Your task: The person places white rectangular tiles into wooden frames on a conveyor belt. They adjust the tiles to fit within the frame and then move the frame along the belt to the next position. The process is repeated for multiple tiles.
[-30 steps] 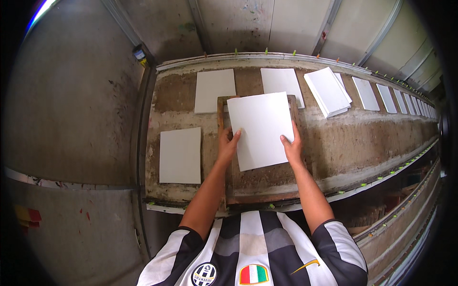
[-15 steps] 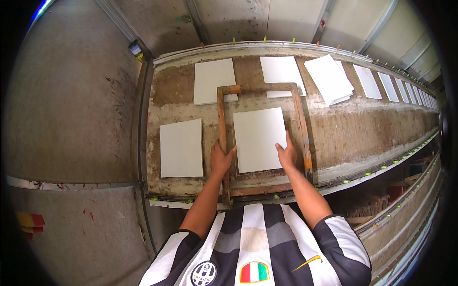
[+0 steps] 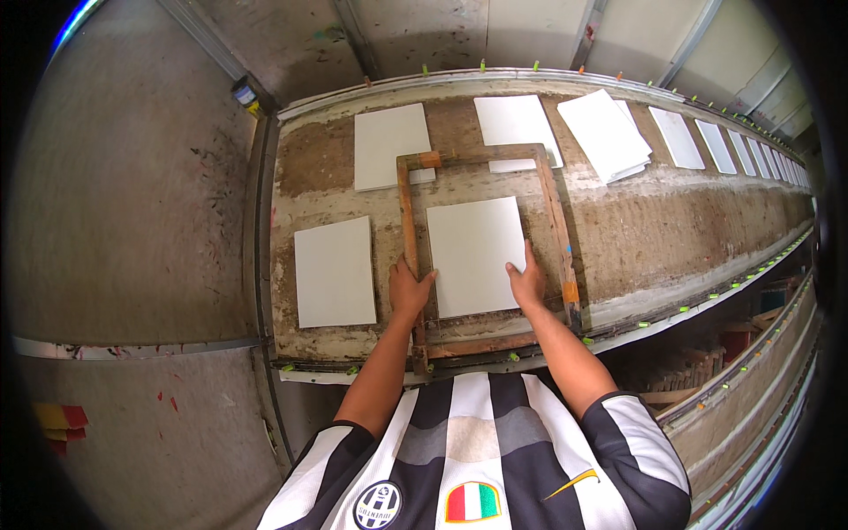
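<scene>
A worn wooden frame (image 3: 554, 208) with orange tape on parts of it lies on the long table, around a white rectangular sheet or thin stack (image 3: 474, 252). My left hand (image 3: 410, 290) straddles the frame's left bar, fingers on the outer side, its thumb pointing at the sheet's left edge. Inside the frame, my right hand (image 3: 528, 284) rests along the sheet's right edge. Its thumb touches the top surface and its fingers stretch out beside the edge. The far bar overlaps the near corners of two more white sheets, one at left (image 3: 389, 141) and one at right (image 3: 508, 119).
Another white sheet (image 3: 334, 272) lies left of the frame. An uneven white stack (image 3: 605, 137) sits far right, followed by a row of several sheets along the table (image 3: 698, 230). Small green and orange pegs line both table edges. A metal-framed wall (image 3: 132, 177) stands left.
The view has shifted slightly. Both hands, the frame and the sheet keep nearly the same places relative to each other.
</scene>
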